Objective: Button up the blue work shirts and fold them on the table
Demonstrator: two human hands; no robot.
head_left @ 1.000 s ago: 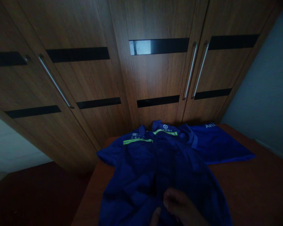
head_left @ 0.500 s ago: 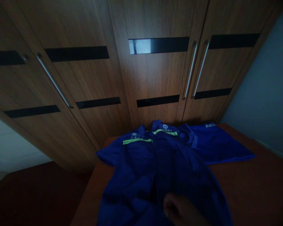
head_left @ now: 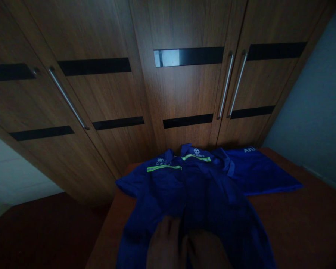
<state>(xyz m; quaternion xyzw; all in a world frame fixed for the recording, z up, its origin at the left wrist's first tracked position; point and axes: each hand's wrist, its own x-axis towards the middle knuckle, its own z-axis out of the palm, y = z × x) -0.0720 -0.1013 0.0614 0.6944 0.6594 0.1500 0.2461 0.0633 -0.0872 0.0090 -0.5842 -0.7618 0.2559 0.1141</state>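
A dark blue short-sleeved work shirt lies front up on the reddish-brown table, with yellow-green reflective strips and white logos across its chest. Both my hands are over the lower part of its front opening, close together. My left hand has its fingers bent down onto the left front edge, gripping the cloth. Beside it, my right hand is closed on the right front edge. Dim light and blur hide the fingertips and any buttons. The hem lies outside the view.
A folded bright blue garment with white lettering lies to the right, partly touching the shirt's sleeve. Behind the table stands a wooden wardrobe with metal handles. A pale wall rises at right, and dark floor shows at left.
My left hand has come into view from below and reached the shirt's front opening. My right hand has moved slightly left and down. The shirt lies nearly as before.
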